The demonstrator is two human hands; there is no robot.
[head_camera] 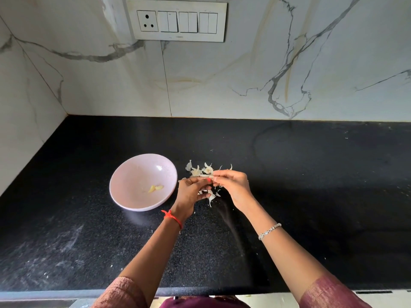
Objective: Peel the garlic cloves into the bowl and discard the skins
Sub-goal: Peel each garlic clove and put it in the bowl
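- Currently, the left grip (pixel 192 192) and the right grip (pixel 233 185) meet fingertip to fingertip at centre frame, just above the surface (pixel 311 174). The fingers of both are curled in, pinching a small pale piece between them.
- That piece is judged to be the garlic clove (pixel 214 178) now being peeled. Most of it is hidden by the fingers, so how much skin is left on it cannot be told.
- Handling, clove: small, light and firm. Once bare it is likely to be slippery. Hold the body with one grip and pull the skin from a tip or the root end with the other.
- Handling, skin: thin as paper, brittle and nearly weightless. It is likely to tear into flakes and cling to the fingers.
- Loose skins (pixel 200 171) lie on the surface just behind the grips, with more flakes directly beneath them. None has been discarded yet.
- The bowl (pixel 115 174) stands on the surface just left of the left grip, upright, apart from the skins.
- The peeled cloves (pixel 155 188) rest in the bottom of the bowl, toward its right side. There appear to be two.
- No unpeeled cloves can be seen on the surface; any among the skins cannot be told apart.
- A switch panel (pixel 176 20) is set in the wall at the top of the frame.
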